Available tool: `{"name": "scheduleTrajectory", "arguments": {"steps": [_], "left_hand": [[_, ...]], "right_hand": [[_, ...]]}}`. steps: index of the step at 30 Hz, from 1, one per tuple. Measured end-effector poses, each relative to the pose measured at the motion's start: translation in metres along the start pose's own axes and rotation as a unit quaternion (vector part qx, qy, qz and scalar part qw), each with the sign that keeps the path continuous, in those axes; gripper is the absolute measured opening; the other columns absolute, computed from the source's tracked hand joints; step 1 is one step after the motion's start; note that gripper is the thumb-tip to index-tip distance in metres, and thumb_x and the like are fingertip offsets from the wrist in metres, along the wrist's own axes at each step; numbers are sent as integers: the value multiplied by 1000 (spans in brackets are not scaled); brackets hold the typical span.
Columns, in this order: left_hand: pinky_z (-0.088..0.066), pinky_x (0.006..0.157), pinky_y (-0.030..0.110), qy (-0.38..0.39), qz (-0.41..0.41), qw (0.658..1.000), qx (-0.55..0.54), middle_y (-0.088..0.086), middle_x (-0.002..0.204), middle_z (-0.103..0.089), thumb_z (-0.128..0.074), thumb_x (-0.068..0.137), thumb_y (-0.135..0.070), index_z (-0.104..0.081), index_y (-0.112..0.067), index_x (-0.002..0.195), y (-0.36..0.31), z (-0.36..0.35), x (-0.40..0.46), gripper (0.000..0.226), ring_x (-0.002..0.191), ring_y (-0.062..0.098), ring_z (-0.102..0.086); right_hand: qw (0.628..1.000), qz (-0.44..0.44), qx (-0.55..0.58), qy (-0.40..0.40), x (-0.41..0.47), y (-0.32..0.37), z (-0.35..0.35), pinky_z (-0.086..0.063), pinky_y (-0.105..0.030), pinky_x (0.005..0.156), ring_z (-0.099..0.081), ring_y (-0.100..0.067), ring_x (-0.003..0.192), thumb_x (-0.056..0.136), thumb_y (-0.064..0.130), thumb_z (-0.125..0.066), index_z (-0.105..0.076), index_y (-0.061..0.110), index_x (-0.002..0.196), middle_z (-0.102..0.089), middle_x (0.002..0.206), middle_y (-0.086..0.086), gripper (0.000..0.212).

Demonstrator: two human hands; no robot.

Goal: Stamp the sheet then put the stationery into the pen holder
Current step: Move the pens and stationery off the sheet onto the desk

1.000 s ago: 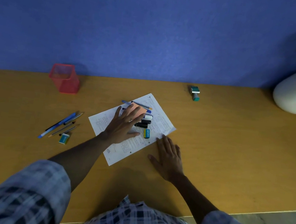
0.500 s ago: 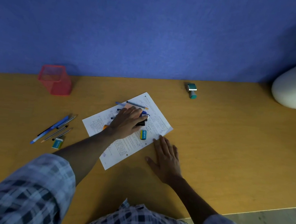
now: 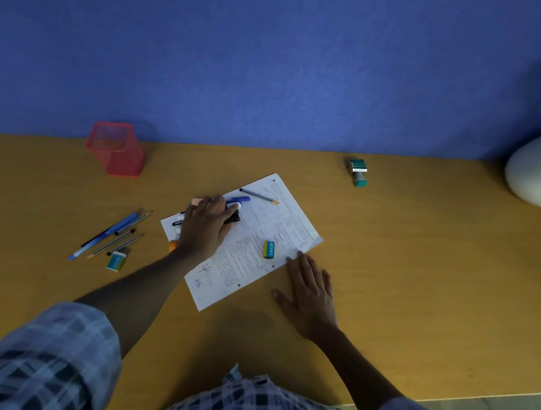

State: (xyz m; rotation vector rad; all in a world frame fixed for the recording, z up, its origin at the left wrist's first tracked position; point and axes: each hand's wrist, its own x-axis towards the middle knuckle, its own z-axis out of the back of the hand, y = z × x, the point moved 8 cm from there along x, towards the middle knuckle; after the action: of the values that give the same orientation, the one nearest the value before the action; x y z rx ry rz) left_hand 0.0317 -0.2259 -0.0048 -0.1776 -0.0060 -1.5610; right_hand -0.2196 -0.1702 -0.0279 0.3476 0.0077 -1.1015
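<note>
A printed sheet (image 3: 248, 260) lies askew on the wooden desk (image 3: 408, 274). My left hand (image 3: 206, 227) is curled over a small pile of stationery on the sheet's far left part: a blue pen (image 3: 239, 199), a pink pad (image 3: 195, 201) and a black item that is mostly hidden. My right hand (image 3: 310, 296) lies flat on the desk, fingertips touching the sheet's right edge. A yellow-blue eraser (image 3: 268, 249) and a thin pencil (image 3: 258, 196) also rest on the sheet. The red mesh pen holder (image 3: 116, 148) stands at the back left. The green stamp (image 3: 357, 171) lies at the back, right of centre.
Several pens and pencils (image 3: 110, 235) and a teal eraser (image 3: 116, 261) lie loose at the left. A white plant pot (image 3: 539, 168) stands at the far right by the blue wall. The desk's front edge runs close to my body.
My left hand's spread fingers have closed over the pile and slid it leftward across the sheet. My right hand has stayed flat at the sheet's edge.
</note>
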Motion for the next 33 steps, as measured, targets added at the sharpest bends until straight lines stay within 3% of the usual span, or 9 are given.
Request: {"name": "scheduleTrajectory", "arguments": {"steps": [10, 15, 23, 28, 33], "left_hand": [[-35, 100, 58, -24, 197, 980, -19, 8, 136, -49, -48, 97, -37, -55, -23, 133, 66, 10, -37, 39, 125, 34, -42], [-33, 101, 58, -34, 246, 968, -29, 11, 137, -50, -49, 98, -34, -56, -21, 135, 95, 15, -57, 40, 126, 36, -42], [-37, 95, 60, -46, 247, 968, -14, 15, 132, -53, -55, 95, -28, -57, -15, 132, 118, 20, -76, 39, 122, 39, -45], [-38, 96, 61, -64, 210, 976, -2, 17, 127, -55, -55, 95, -28, -54, -10, 132, 118, 26, -76, 41, 122, 38, -47], [-34, 100, 54, -55, 156, 986, -13, 14, 136, -52, -51, 96, -27, -50, -8, 133, 113, 31, -55, 42, 127, 34, -46]], "right_hand": [[1000, 1, 8, -4, 0, 1, 0, -2, -47, 121, 0, -20, 151, 89, 73, -18, -7, 28, 155, -1, 163, 3, 80], [1000, 1, 6, -8, 1, 1, 0, -9, -51, 121, -3, -21, 151, 89, 74, -17, -9, 27, 155, -4, 163, 2, 81], [1000, 0, 4, -6, 1, -1, -3, -5, -48, 120, -2, -21, 151, 89, 74, -18, -10, 27, 155, -2, 163, 3, 82], [1000, -1, 5, -4, 2, -2, -4, -5, -49, 121, 0, -21, 151, 90, 74, -20, -9, 27, 155, -2, 164, 3, 81], [1000, 1, 7, -11, 2, -3, -4, -4, -49, 120, -1, -21, 151, 91, 73, -22, -9, 27, 155, -3, 163, 2, 80]]}}
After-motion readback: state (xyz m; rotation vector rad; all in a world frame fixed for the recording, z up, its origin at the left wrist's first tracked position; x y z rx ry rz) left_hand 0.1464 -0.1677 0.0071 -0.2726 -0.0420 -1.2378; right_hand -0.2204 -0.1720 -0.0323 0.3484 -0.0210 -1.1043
